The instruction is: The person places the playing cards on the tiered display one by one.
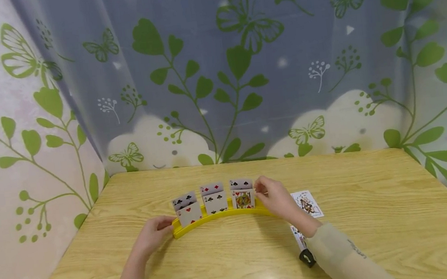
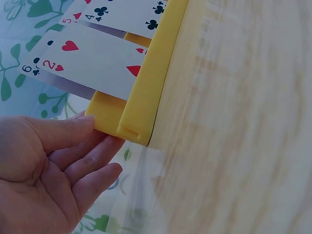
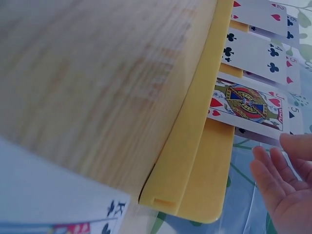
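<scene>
A curved yellow playing card holder stands on the table with three pairs of cards upright in it. The two of hearts is in front of a six of clubs. In the middle, the four of clubs overlaps a red five. On the right, the jack of hearts covers most of a five of spades. My left hand pinches the holder's left end between thumb and fingers. My right hand is at the jack's right edge, fingers loosely bent, gripping nothing visible.
A picture card lies face up on the table right of the holder. Nearer to me is a king, partly hidden by the right forearm in the head view. A patterned curtain hangs behind the wooden table.
</scene>
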`<state>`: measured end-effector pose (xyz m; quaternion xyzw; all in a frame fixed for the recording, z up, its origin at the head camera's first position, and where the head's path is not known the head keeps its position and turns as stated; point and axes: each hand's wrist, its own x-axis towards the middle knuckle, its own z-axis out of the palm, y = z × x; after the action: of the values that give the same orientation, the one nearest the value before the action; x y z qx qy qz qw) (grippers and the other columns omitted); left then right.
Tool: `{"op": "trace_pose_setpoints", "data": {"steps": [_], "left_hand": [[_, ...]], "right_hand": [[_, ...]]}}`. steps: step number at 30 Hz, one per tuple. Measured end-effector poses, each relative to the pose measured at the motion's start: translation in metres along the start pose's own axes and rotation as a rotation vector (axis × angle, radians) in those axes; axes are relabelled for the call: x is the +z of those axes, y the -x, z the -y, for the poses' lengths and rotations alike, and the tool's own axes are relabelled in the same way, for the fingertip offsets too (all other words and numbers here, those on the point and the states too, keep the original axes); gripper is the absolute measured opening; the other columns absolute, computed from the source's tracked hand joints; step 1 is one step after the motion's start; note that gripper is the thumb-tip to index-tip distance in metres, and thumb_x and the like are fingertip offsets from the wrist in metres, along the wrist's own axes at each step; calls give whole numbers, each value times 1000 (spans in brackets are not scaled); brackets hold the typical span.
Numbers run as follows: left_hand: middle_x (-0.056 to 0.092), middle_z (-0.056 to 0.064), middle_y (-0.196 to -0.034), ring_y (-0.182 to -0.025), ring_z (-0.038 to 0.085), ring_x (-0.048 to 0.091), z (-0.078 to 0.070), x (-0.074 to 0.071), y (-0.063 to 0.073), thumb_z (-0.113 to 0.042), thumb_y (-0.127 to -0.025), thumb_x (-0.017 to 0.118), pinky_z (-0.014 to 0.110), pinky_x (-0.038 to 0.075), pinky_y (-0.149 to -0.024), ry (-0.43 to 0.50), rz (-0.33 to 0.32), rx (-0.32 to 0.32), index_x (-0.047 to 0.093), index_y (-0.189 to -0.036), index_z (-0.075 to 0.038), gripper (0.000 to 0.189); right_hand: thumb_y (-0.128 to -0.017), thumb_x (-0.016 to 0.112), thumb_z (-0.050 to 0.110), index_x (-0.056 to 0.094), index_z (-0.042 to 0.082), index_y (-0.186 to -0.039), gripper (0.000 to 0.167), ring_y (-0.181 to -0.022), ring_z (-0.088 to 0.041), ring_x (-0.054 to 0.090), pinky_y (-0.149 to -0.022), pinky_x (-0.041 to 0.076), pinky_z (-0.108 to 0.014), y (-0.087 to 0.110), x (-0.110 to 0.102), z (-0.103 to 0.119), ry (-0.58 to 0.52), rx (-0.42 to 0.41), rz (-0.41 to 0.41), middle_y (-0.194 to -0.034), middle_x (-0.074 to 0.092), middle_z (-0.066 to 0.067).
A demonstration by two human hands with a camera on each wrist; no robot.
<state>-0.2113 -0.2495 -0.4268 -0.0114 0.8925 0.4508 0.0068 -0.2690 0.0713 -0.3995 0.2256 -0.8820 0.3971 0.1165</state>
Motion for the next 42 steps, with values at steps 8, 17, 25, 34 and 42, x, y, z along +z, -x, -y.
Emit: {"op": "trace_pose_setpoints", "data": {"steps": [8,17,25,34,42], "left_hand": [[60,15,-103,-97,29,55,2,0,-1,1,-86,52,43,43,-82,-5,1,2,60,-107,3,23],[60,15,-103,-96,28,55,3,1,-1,1,-86,51,43,43,-83,-10,8,8,60,-106,3,22],[60,15,-103,-96,28,55,2,0,-1,1,-86,51,43,42,-83,-5,11,11,60,-107,3,22],[60,15,-104,-96,27,54,2,0,-2,0,-87,52,43,42,-83,-19,7,-20,59,-109,2,23],[59,16,-104,-96,28,54,1,0,-1,1,-87,51,43,43,-82,-6,11,-6,59,-109,4,23]], "right_hand": [[-79,63,-1,56,0,-89,12,-80,-21,58,-71,49,-31,7,-10,-1,-10,57,51,-83,59,-7],[-80,63,4,56,-1,-94,17,-83,-24,58,-76,48,-37,19,-28,-11,20,76,89,-90,60,-13],[-79,63,3,54,-6,-95,20,-84,-28,58,-75,48,-39,28,-48,-29,37,68,107,-91,59,-17],[-79,64,7,53,-6,-96,24,-83,-28,56,-73,47,-39,36,-67,-50,115,140,155,-89,59,-14],[-78,65,10,53,-9,-97,29,-84,-31,56,-73,47,-41,41,-81,-69,177,192,204,-90,58,-18]]}}
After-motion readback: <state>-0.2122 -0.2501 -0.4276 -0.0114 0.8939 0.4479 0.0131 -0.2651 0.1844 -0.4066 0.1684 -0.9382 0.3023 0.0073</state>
